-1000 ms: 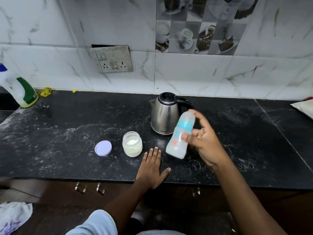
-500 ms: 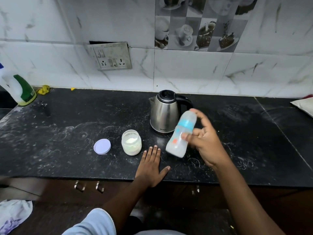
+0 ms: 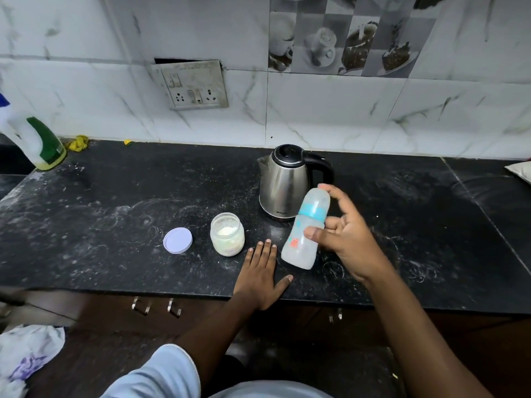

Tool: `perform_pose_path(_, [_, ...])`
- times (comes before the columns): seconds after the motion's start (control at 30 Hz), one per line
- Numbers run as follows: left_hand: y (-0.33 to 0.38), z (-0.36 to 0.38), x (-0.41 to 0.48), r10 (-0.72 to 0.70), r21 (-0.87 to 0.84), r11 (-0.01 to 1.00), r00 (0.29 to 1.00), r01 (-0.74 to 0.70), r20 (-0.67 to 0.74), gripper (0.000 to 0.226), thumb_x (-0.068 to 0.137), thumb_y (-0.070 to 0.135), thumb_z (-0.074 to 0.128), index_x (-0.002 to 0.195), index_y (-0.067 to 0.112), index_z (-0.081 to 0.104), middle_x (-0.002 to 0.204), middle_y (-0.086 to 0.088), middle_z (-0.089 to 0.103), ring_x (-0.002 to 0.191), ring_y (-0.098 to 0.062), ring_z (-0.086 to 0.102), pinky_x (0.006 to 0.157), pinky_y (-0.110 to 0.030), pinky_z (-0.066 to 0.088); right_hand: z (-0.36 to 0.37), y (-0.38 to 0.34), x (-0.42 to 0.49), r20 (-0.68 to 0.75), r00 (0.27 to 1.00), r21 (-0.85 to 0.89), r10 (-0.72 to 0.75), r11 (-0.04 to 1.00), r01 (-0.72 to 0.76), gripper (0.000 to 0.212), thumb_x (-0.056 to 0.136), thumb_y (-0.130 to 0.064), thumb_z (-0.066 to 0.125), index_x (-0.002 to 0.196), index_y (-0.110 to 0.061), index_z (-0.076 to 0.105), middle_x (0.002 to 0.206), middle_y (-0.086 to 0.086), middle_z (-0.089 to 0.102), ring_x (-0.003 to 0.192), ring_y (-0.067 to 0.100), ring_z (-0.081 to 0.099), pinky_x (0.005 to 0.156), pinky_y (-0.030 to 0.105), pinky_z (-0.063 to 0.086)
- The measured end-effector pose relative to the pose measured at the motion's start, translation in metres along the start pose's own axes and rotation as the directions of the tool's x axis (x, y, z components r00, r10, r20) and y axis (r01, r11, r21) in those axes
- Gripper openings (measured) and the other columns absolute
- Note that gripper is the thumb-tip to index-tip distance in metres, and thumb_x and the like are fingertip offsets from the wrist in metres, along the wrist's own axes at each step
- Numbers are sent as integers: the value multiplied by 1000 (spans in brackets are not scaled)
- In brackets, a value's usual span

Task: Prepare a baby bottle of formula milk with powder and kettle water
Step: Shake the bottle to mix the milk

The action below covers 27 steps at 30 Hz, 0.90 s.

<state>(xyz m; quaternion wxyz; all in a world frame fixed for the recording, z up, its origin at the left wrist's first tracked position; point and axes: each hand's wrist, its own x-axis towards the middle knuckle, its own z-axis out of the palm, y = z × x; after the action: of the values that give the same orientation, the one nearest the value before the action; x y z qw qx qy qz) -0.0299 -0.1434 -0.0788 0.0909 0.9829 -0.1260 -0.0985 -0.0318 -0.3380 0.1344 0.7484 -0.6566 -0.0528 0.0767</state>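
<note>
My right hand (image 3: 346, 242) grips a capped baby bottle (image 3: 306, 229) with a blue collar, tilted top-right, above the black counter (image 3: 115, 214); its contents look milky white. Flat on the counter near the front edge lies my left hand (image 3: 263, 275), fingers spread, holding nothing. A steel kettle (image 3: 284, 183) with a black lid and handle stands just behind the bottle. Left of my left hand sits an open jar of white powder (image 3: 227, 234), and its pale purple lid (image 3: 178, 240) lies beside it.
A white and green bottle (image 3: 34, 142) stands at the far left by the wall. A socket plate (image 3: 191, 84) is on the tiled wall behind. A pale object (image 3: 520, 170) lies at the right edge. Drawer handles (image 3: 156, 305) sit below the counter.
The bottle stays tilted in my right hand with small shifts, as if shaken. My left hand has not moved on the counter.
</note>
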Motion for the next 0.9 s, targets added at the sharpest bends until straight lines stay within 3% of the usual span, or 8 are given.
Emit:
perform_pose_path(0.13, [0, 2, 1, -2, 13, 1000, 1000, 2, 2, 99, 100, 79, 11, 169, 12, -8, 179, -9, -14, 164, -24, -19, 134, -48, -8, -5, 2, 9, -254, 966, 184, -55, 977, 105, 73, 90, -1, 72, 146, -34, 39, 112, 11, 76, 108, 32, 73, 80, 43, 63])
perform_pose_path(0.27, [-1, 2, 1, 1, 13, 1000, 1000, -1, -13, 97, 101, 77, 15, 170, 12, -6, 179, -10, -11, 165, -25, -17, 134, -47, -8, -3, 0, 4, 25, 1000, 2, 11, 1000, -11, 80, 83, 2, 76, 147, -34, 42, 109, 21, 77, 102, 37, 75, 82, 44, 63])
perform_pose_path(0.4, [0, 4, 2, -3, 12, 1000, 1000, 3, -9, 98, 101, 79, 12, 170, 12, -7, 179, -9, -14, 164, -24, -19, 134, -47, -9, -8, 1, 9, -288, 955, 194, -68, 973, 128, 74, 88, -3, 73, 146, -33, 39, 120, 19, 71, 106, 30, 74, 80, 45, 63])
perform_pose_path(0.53, [0, 3, 1, -2, 22, 1000, 1000, 2, -4, 98, 101, 78, 12, 169, 11, -7, 178, -10, -14, 164, -25, -18, 134, -47, -8, -11, -1, 4, -51, 999, 41, -7, 999, 9, 80, 83, 0, 76, 147, -33, 43, 112, 21, 76, 103, 36, 75, 82, 48, 63])
perform_pose_path(0.63, [0, 2, 1, -1, 12, 1000, 1000, 1, -2, 98, 101, 78, 11, 169, 12, -9, 178, -9, -15, 164, -24, -20, 134, -47, -9, -16, -1, 9, -313, 947, 202, -65, 970, 133, 75, 89, -1, 72, 148, -33, 38, 110, 7, 77, 107, 27, 74, 82, 47, 63])
perform_pose_path(0.77, [0, 1, 0, 0, 20, 1000, 1000, 0, -2, 97, 102, 77, 14, 169, 11, -8, 178, -10, -16, 164, -25, -19, 134, -47, -9, -10, 0, 4, -3, 1000, 11, 17, 1000, -17, 80, 85, 3, 75, 149, -31, 40, 103, 15, 79, 93, 27, 77, 75, 38, 63])
perform_pose_path(0.8, [0, 1, 0, 0, 18, 1000, 1000, 0, -2, 97, 102, 77, 13, 169, 11, -9, 178, -9, -16, 164, -25, -19, 134, -47, -9, -10, 0, 3, -10, 1000, 32, 11, 999, -11, 82, 82, -1, 77, 148, -33, 42, 105, 17, 78, 94, 28, 76, 78, 40, 63])
perform_pose_path(0.9, [0, 2, 1, 2, 6, 1000, 1000, -2, -7, 98, 101, 78, 12, 169, 11, -8, 178, -8, -15, 164, -24, -19, 134, -46, -9, -17, 4, 12, -307, 950, 200, -55, 972, 120, 74, 89, -3, 73, 146, -35, 40, 110, 8, 77, 101, 26, 74, 84, 46, 60])
